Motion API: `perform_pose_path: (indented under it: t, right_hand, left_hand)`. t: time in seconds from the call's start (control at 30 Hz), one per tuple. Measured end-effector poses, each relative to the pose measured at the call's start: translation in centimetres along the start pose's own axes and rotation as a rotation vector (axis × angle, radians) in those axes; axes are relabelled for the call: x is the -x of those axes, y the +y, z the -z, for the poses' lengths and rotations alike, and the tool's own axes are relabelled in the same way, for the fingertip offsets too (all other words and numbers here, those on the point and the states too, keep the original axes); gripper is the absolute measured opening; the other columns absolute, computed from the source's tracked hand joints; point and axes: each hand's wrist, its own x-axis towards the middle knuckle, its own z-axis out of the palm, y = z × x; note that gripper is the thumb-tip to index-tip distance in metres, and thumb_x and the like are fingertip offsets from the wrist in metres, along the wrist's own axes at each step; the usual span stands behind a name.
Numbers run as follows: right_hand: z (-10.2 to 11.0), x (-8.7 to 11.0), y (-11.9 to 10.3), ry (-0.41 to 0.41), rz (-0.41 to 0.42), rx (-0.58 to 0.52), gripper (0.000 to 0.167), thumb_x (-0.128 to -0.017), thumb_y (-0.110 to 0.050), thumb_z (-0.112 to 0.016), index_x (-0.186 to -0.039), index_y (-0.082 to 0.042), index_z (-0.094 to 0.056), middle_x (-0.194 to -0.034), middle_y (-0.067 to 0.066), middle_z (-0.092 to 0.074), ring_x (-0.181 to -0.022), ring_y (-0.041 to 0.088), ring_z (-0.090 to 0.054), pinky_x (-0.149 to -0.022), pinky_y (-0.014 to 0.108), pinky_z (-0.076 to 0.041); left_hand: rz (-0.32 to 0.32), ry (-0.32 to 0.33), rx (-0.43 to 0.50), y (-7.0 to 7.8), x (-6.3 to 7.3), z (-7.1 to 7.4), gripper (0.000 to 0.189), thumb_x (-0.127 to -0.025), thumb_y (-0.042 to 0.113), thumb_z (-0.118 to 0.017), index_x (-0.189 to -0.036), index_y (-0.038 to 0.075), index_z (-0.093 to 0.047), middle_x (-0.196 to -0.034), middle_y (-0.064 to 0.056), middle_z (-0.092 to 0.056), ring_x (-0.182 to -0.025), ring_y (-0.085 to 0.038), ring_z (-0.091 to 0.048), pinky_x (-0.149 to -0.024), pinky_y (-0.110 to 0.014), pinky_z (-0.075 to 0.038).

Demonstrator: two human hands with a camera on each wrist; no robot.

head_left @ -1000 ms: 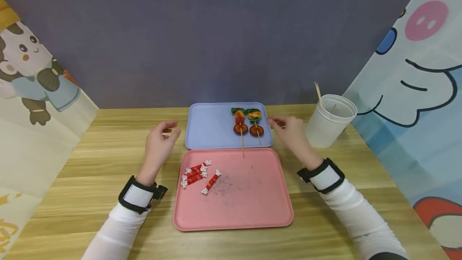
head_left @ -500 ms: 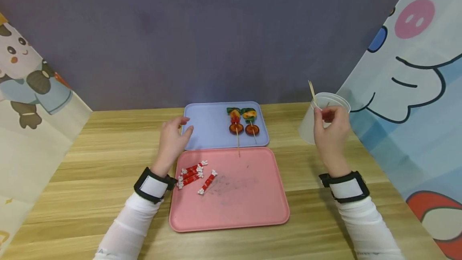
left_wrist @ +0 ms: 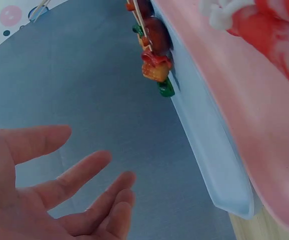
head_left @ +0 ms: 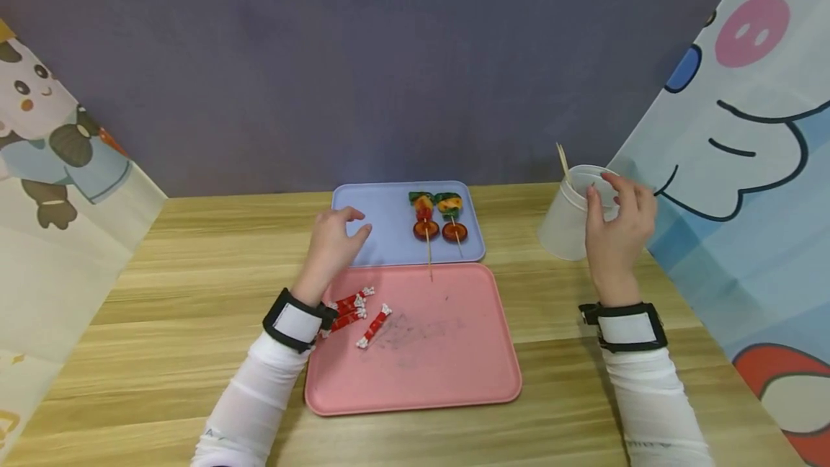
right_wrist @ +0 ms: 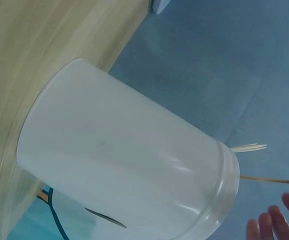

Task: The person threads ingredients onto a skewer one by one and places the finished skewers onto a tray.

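My left hand (head_left: 331,243) hovers over the left side of the blue tray (head_left: 376,225), thumb and fingers apart, holding nothing. Two food skewers (head_left: 425,218) lie on that tray's right side, with green, orange, red and brown pieces. My right hand (head_left: 619,225) is at the rim of the white bucket (head_left: 561,229), its thumb and index finger spread. In the right wrist view, one thin wooden stick (right_wrist: 264,179) rises from the bucket and meets the thumb tip in the picture; contact is unclear. More sticks (right_wrist: 249,148) lean out at the rim.
In front of the blue tray lies a pink tray (head_left: 454,366). Several red-and-white wrapped candies (head_left: 374,326) lie on its left part. A grey wall (head_left: 402,70) closes off the back of the wooden table (head_left: 194,272). Cartoon-printed panels (head_left: 733,150) stand at both sides.
My right hand has moved from the blue tray's right edge to the bucket, and its thumb and index finger have spread. My left hand has moved right, over the blue tray.
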Motion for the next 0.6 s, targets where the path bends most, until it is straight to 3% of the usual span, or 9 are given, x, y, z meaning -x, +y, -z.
perform_pose_path:
  t: [0.23, 0.43, 0.6]
  right_hand:
    - [-0.28, -0.45, -0.12, 0.031, 0.033, -0.024, 0.025, -0.090, -0.019, -0.065, -0.092, 0.005, -0.070, -0.100, 0.023, -0.064, -0.097, 0.038, -0.056, -0.079, 0.030, -0.038]
    - [-0.29, -0.39, -0.16, 0.005, -0.001, -0.010, 0.027, -0.091, -0.022, -0.064, -0.093, 0.005, -0.069, -0.097, 0.022, -0.065, -0.098, 0.035, -0.058, -0.079, 0.025, -0.044]
    - [-0.19, -0.20, -0.33, 0.002, -0.011, 0.000, 0.028, -0.091, -0.023, -0.064, -0.093, 0.005, -0.068, -0.097, 0.022, -0.064, -0.099, 0.036, -0.056, -0.079, 0.020, -0.042]
  left_hand:
    - [0.017, -0.075, -0.020, 0.13, 0.16, -0.17, 0.031, -0.090, 0.022, -0.062, -0.110, -0.002, -0.066, -0.114, -0.024, -0.063, -0.115, -0.042, -0.047, -0.097, -0.053, -0.037]
    - [0.023, -0.089, -0.021, 0.03, 0.11, -0.06, 0.032, -0.090, 0.023, -0.061, -0.110, -0.001, -0.066, -0.115, -0.024, -0.062, -0.117, -0.042, -0.046, -0.099, -0.053, -0.036]
    - [0.032, -0.108, -0.035, -0.25, 0.02, -0.21, 0.033, -0.090, 0.024, -0.061, -0.110, -0.002, -0.065, -0.115, -0.024, -0.063, -0.118, -0.042, -0.046, -0.100, -0.053, -0.036]
